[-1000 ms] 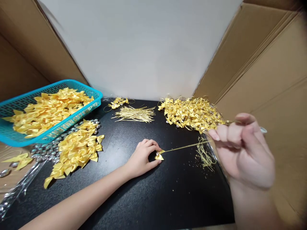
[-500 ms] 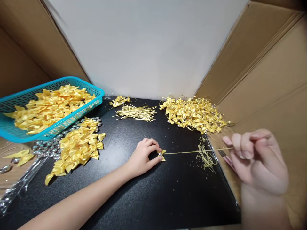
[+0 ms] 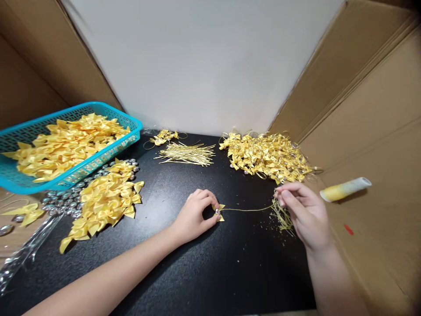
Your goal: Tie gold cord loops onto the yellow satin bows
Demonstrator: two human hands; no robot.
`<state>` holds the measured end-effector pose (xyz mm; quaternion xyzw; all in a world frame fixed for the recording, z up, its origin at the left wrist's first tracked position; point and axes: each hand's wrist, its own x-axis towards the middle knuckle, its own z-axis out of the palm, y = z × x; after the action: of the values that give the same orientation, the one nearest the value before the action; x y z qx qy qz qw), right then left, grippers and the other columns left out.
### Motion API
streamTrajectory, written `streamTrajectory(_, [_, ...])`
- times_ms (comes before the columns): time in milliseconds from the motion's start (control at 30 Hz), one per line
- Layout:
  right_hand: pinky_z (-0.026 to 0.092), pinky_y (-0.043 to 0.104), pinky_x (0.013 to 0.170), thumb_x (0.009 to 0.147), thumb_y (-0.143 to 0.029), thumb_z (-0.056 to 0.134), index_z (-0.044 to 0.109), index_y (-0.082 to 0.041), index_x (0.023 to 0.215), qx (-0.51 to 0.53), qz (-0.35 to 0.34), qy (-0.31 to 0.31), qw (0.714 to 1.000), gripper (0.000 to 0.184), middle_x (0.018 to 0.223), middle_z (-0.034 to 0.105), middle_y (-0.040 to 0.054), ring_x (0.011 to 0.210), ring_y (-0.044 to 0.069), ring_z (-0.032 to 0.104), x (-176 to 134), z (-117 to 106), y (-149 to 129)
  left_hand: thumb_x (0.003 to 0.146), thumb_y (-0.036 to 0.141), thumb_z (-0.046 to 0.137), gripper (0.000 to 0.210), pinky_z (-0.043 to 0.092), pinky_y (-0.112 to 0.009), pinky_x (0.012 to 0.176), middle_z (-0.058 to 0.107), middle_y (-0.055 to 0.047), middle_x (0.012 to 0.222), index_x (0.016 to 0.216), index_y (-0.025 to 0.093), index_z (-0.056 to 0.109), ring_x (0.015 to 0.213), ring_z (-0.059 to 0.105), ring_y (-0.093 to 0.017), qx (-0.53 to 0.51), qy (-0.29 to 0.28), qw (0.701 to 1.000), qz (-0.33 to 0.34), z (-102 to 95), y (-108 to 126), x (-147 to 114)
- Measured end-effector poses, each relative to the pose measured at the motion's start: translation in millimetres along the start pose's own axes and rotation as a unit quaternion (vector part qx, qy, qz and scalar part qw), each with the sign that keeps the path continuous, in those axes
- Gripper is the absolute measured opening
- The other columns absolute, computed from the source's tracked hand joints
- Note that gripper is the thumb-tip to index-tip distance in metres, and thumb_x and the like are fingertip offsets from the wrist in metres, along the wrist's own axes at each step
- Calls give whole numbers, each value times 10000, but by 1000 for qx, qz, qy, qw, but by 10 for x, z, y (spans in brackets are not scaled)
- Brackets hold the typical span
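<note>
At the middle of the black board, my left hand (image 3: 199,217) pinches a yellow ribbon bow (image 3: 221,216) with a shiny silver bead (image 3: 217,211) at its centre. From the bow a thin gold cord (image 3: 246,210) runs right, sagging slightly, to my right hand (image 3: 305,215). The right thumb and fingers are closed at the cord's far end; the exact grip is partly hidden. Beneath and beside that hand lies a tangle of short cord offcuts (image 3: 283,217).
Yellow bows fill a turquoise basket (image 3: 136,131) at left, with a loose bow pile (image 3: 105,202) and silver beads (image 3: 66,202) before it. Cut gold cords (image 3: 187,153) lie behind. Corded bows (image 3: 269,156) are heaped back right. A yellow-white tube (image 3: 345,189) lies by the cardboard wall (image 3: 371,109).
My right hand has moved left, from the right edge to the offcuts. The cord, taut before, now sags a little. My left hand stays on the bow.
</note>
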<state>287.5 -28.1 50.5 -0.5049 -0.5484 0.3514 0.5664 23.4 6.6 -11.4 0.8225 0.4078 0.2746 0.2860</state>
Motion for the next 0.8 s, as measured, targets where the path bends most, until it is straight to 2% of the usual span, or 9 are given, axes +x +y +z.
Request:
streamTrajectory(267, [458, 222, 583, 845, -314, 674, 704, -233, 849, -16, -7, -14, 1000, 86, 631, 588, -20, 609, 114, 550, 43, 94, 19, 815, 158, 576, 75, 435, -354, 774, 700, -26, 847, 842, 208, 625, 826, 575, -203, 14, 31, 999, 11, -8, 11, -5])
streamTrajectory(533, [453, 242, 567, 849, -332, 658, 701, -212, 837, -28, 0, -28, 999, 127, 628, 580, -12, 589, 124, 540, 29, 139, -14, 860, 280, 601, 93, 429, -343, 760, 724, -27, 851, 852, 205, 656, 814, 605, -201, 38, 5, 999, -18, -48, 48, 29])
streamTrajectory(633, [446, 238, 560, 851, -339, 657, 701, -210, 833, -33, 4, -32, 999, 137, 627, 580, -14, 582, 119, 535, 26, 153, -17, 862, 269, 588, 99, 419, -333, 747, 722, -13, 803, 838, 210, 664, 781, 610, -191, 62, -6, 998, -23, -101, 90, 72])
streamTrajectory(800, [445, 229, 572, 851, -336, 663, 703, -219, 843, -15, 10, -46, 999, 123, 641, 588, -18, 586, 109, 535, 59, 132, -43, 808, 223, 600, 90, 413, -329, 714, 720, -19, 775, 755, 205, 671, 772, 638, -206, 137, -74, 986, -52, -153, 238, 213])
